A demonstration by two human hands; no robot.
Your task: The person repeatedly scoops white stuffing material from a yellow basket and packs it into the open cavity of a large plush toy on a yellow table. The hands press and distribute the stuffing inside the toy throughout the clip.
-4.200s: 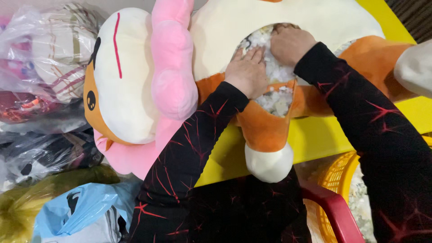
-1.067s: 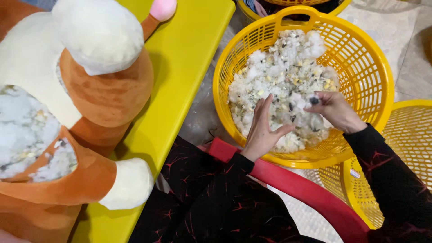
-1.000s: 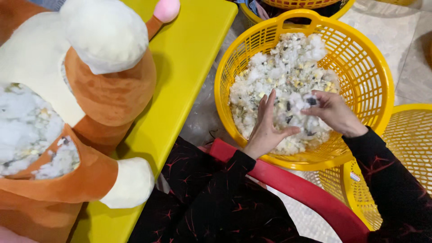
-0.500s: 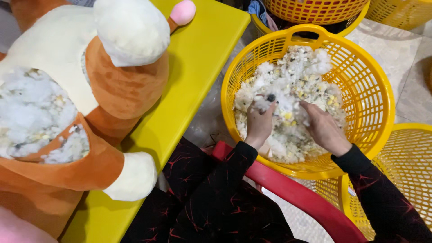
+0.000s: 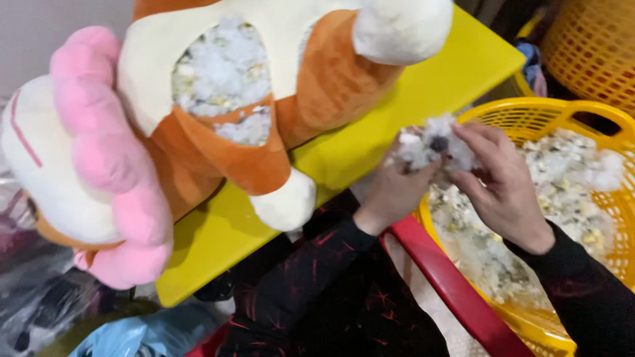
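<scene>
Both our left hand [image 5: 395, 192] and right hand [image 5: 504, 182] are clamped together on one clump of stuffing [image 5: 433, 147] above the yellow basket [image 5: 562, 114].

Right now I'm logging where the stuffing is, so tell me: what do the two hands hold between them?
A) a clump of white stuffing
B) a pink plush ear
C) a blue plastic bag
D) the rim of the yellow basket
A: the left hand and right hand pinch a clump of white stuffing between them, lifted above the yellow basket, beside the open plush toy.
</scene>
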